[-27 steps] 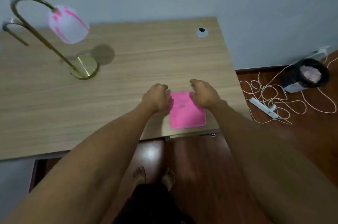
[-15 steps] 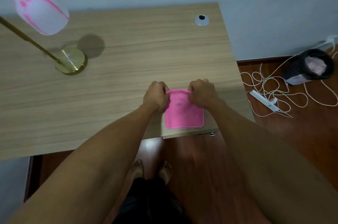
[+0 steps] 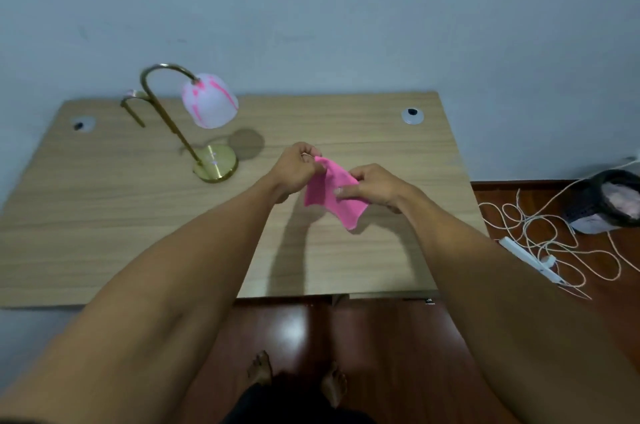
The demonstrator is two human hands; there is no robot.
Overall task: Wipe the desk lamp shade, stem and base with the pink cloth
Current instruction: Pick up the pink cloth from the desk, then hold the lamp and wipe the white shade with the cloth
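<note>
The pink cloth [image 3: 331, 193] hangs in the air above the wooden desk [image 3: 104, 233], stretched between both hands. My left hand [image 3: 294, 169] pinches its upper left corner. My right hand [image 3: 372, 186] pinches its right edge. The desk lamp stands to the left of my hands: a white shade with pink streaks [image 3: 209, 101], a curved brass stem [image 3: 166, 112] and a round brass base [image 3: 216, 165]. Neither hand touches the lamp.
Two round cable grommets [image 3: 412, 115] [image 3: 82, 125] sit near the desk's back corners. On the floor to the right lie a white power strip [image 3: 530, 259], tangled white cord [image 3: 540, 229] and a dark bin [image 3: 607, 198]. My bare feet [image 3: 294, 378] show below the desk edge.
Both hands have lifted the pink cloth off the desk's front edge and raised it, spreading it between them. The view has tilted up, so the lamp now sits nearer the middle.
</note>
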